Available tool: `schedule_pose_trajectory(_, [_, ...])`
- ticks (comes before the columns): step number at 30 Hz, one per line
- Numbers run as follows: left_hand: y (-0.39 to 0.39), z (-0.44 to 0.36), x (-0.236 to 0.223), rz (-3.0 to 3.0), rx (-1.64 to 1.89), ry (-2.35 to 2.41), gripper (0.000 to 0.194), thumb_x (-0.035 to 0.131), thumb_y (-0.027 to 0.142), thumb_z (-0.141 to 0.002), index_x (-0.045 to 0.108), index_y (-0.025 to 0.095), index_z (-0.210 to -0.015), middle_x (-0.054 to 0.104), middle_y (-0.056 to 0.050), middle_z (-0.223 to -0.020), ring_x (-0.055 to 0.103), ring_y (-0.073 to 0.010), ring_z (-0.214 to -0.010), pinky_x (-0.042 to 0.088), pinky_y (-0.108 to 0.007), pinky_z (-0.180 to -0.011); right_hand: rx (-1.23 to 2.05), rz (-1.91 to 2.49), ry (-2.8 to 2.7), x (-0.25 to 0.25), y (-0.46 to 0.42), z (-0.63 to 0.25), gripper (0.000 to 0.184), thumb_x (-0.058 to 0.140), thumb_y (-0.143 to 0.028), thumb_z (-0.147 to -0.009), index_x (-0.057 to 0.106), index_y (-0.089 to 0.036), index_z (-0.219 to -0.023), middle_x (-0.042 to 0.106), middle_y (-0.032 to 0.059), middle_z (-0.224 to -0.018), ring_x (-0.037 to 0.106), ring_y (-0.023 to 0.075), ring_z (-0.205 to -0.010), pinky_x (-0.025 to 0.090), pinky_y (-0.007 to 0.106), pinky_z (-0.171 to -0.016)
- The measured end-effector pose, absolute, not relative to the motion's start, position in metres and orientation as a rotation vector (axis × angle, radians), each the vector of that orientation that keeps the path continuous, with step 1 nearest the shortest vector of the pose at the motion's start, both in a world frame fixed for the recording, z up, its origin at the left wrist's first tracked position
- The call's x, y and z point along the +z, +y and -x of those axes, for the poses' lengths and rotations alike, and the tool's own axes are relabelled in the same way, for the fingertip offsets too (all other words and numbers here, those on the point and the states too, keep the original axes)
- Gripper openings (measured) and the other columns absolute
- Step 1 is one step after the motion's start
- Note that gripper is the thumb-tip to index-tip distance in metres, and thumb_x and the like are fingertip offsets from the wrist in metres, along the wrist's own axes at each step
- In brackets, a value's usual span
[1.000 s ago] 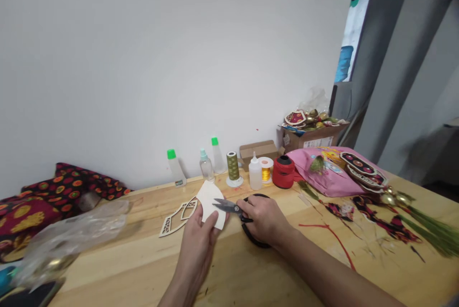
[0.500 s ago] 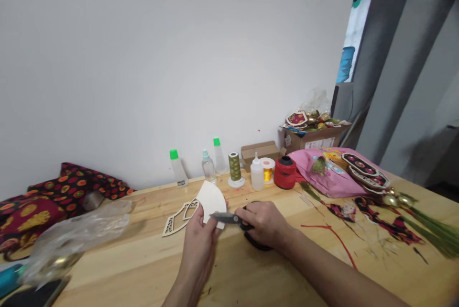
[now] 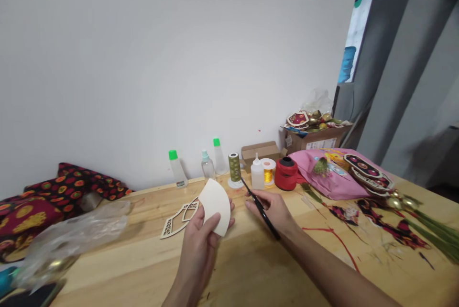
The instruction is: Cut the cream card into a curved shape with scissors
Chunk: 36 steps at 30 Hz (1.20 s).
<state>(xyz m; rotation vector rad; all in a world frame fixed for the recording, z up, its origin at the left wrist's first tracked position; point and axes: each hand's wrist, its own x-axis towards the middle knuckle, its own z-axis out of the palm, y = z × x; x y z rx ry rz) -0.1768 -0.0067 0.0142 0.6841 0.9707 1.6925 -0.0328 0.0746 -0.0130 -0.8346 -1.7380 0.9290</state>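
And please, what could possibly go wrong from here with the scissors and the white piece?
1. The left hand holds the white piece with fingers showing past its edge, so a cut there might nick them.
2. The scissors point forward from the right hand; their tip overlaps the olive thread spool in view and might snag it.
3. The nozzle bottle stands close beyond and could be knocked.

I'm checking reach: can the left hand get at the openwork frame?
Probably yes: the openwork frame lies close beside the left hand, its left end uncovered, though the held white card may hinder grasping.
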Motion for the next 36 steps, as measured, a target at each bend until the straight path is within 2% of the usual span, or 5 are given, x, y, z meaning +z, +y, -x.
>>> schedule_pose_trajectory(3, [-0.006, 0.177, 0.013, -0.683, 1.695, 0.997, 0.037, 0.059, 0.022, -0.072, 0.054, 0.019, -0.109, 0.064, -0.007, -0.103, 0.056, -0.022, -0.099, 0.051, -0.033, -0.077, 0.861, 0.749, -1.872, -0.004, 0.069, 0.029, 0.027, 0.057, -0.033, -0.071, 0.062, -0.015, -0.09, 0.054, -0.0007, -0.065, 0.047, 0.0108, -0.056, 0.038, 0.02, -0.052])
schedule_pose_trajectory(9, [-0.004, 0.177, 0.011, -0.703, 1.676, 1.081, 0.038, 0.059, 0.029, -0.072, 0.054, 0.019, -0.108, 0.065, -0.006, -0.1, 0.058, -0.0208, -0.096, 0.051, -0.03, -0.074, 0.693, 0.657, -1.921, 0.007, 0.065, 0.021, 0.028, 0.052, -0.033, -0.075, 0.052, -0.018, -0.099, 0.053, 0.0037, -0.087, 0.05, 0.016, -0.081, 0.04, 0.027, -0.073])
schedule_pose_trajectory(18, [-0.004, 0.178, 0.007, -0.779, 1.645, 1.121, 0.036, 0.062, 0.025, -0.068, 0.056, 0.017, -0.103, 0.066, -0.004, -0.096, 0.06, -0.018, -0.089, 0.05, -0.029, -0.075, 0.153, 0.914, -2.089, 0.005, 0.06, 0.023, 0.033, 0.055, -0.019, -0.068, 0.057, -0.022, -0.1, 0.048, 0.0032, -0.08, 0.046, 0.0163, -0.074, 0.036, 0.025, -0.063])
schedule_pose_trajectory(24, [-0.004, 0.178, 0.006, -0.762, 1.655, 1.103, 0.034, 0.062, 0.024, -0.069, 0.054, 0.017, -0.101, 0.065, -0.002, -0.096, 0.061, -0.0141, -0.081, 0.05, -0.027, -0.074, -0.156, 0.936, -2.279, 0.002, 0.056, 0.028, 0.026, 0.051, -0.023, -0.068, 0.058, -0.023, -0.093, 0.05, 0.0033, -0.077, 0.046, 0.0153, -0.066, 0.028, 0.024, -0.052])
schedule_pose_trajectory(36, [-0.003, 0.178, 0.006, -0.755, 1.668, 1.1, 0.039, 0.061, 0.025, -0.07, 0.052, 0.017, -0.107, 0.065, -0.002, -0.095, 0.059, -0.015, -0.087, 0.048, -0.026, -0.077, -0.143, 0.99, -2.398, -0.005, 0.054, 0.035, 0.018, 0.048, -0.022, -0.073, 0.056, -0.024, -0.089, 0.053, 0.0015, -0.076, 0.048, 0.0121, -0.059, 0.024, 0.024, -0.049])
